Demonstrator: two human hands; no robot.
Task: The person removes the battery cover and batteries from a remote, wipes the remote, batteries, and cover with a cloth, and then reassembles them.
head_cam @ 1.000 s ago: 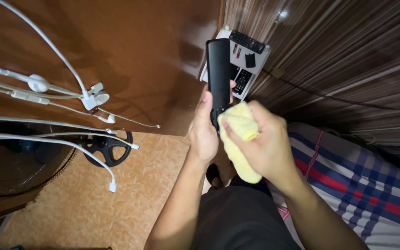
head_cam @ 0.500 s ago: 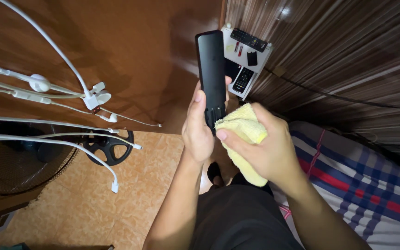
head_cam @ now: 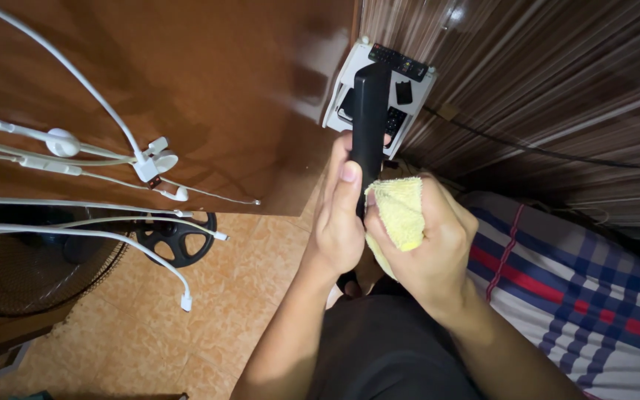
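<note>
Left hand [head_cam: 341, 222] clamped round the lower end of a long black remote [head_cam: 369, 118], thumb laid flat up its near face. Long axis close to upright in the view, top end pointing away from the body and tipped a little right, overlapping a white tray [head_cam: 335, 104] beyond the hands. Right hand [head_cam: 427, 241] closed on a folded yellow cloth [head_cam: 398, 215], pressed to the remote's right side just beside the left thumb — cloth touching the remote's lower part.

In the white tray, above the hands: two more dark remotes with rows of small buttons, plus a small black rectangular piece; no labels readable.

Left of the left hand: white cables [head_cam: 75, 141] draped across a brown wooden panel [head_cam: 209, 89], a fan's dark base [head_cam: 175, 237] on the orange tiled floor [head_cam: 209, 296]. Right of the right hand: a striped bedsheet [head_cam: 579, 289] in blue, red and white.

Against half a second ago — remote swung from leaning left to leaning right, narrower edge now showing; cloth bunched tighter and closer in the right hand.
</note>
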